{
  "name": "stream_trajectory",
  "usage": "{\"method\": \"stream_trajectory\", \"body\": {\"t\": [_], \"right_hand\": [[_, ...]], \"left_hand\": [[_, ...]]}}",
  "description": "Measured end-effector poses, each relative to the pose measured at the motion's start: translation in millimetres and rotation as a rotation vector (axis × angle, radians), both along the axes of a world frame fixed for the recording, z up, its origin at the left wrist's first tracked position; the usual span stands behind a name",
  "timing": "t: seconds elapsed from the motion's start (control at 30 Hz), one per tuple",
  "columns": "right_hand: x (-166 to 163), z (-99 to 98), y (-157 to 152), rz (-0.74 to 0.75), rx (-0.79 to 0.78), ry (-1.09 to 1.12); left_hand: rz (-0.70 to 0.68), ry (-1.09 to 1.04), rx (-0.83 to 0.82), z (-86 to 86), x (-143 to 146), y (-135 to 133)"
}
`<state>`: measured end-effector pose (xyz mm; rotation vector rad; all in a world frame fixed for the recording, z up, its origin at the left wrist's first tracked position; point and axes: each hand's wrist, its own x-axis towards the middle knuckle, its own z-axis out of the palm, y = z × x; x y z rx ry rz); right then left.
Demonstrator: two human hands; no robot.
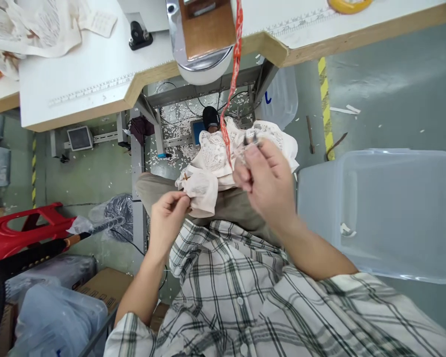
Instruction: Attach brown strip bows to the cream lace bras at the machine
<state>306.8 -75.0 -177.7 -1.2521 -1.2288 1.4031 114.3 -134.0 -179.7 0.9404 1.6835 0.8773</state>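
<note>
**A:** Biggest first. The white laminate work table (96, 64) with printed rulers sits well beyond our fingertips. The clear rectangular plastic bin (394, 213) is on the floor, out past our right knuckles.

**B:** Workpiece?

**A:** The cream lace fabric piece (211, 153) is bunched on our lap, between both sets of fingers. Our left hand (167, 218) has thumb and forefinger pinched tight on a folded corner at the near edge.

**B:** Red thing?

**A:** A thin red patterned strap (238, 44). It hangs from above the table edge and drops across the lace, just left of our right fingers.

**B:** Right side?

**A:** Our right hand (267, 183) is curled closed round a small dark metal tool (253, 141). Its tips stick out above the fingers, at or just over the lace. Snips or tweezers, we can't tell.

**B:** Risks?

**A:** Three, in our judgement:
- The tool tips could catch an open lace loop and tear or cut it, because the pattern is holey and the bunching hides the layers.
- The strap hangs beside the tips and could get nicked or snagged.
- The left pinch holds only one corner, so a pull from the right could slide the piece off our lap onto the littered floor.
</note>
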Motion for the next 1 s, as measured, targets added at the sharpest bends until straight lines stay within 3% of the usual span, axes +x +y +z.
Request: {"method": "stream_trajectory", "body": {"t": [0.07,0.2,0.4,0.6,0.7,0.77,0.83,0.9,1.0], "right_hand": [[3,1.1,3,0.008,0.049,-0.065],[-8,-6.5,-5,0.246,0.125,-0.222],[-21,-18.3,-11,0.323,0.358,-0.457],[-19,-15.8,-6,0.436,0.371,-0.638],[-9,-21.5,2,0.446,0.163,-0.394],[2,-29.2,8,0.367,-0.025,-0.102],[12,-36.3,13,0.279,-0.189,0.180],[15,-38.5,14,0.211,-0.281,0.403],[9,-31.6,11,0.173,-0.277,0.581]], "left_hand": [[0.095,-0.106,-0.011,0.3,-4,2],[0.063,-0.142,0.019,5.5,-3,5],[-0.036,0.142,0.124,9.1,6,0],[-0.210,0.345,0.225,8.1,10,2],[-0.093,0.179,0.130,2.4,-2,3],[0.065,0.020,0.085,-2.6,-14,3],[0.139,-0.104,0.064,-6.8,-21,3],[0.101,-0.163,0.042,-9.0,-22,2],[0.032,-0.157,0.029,-8.1,-13,2]]}}
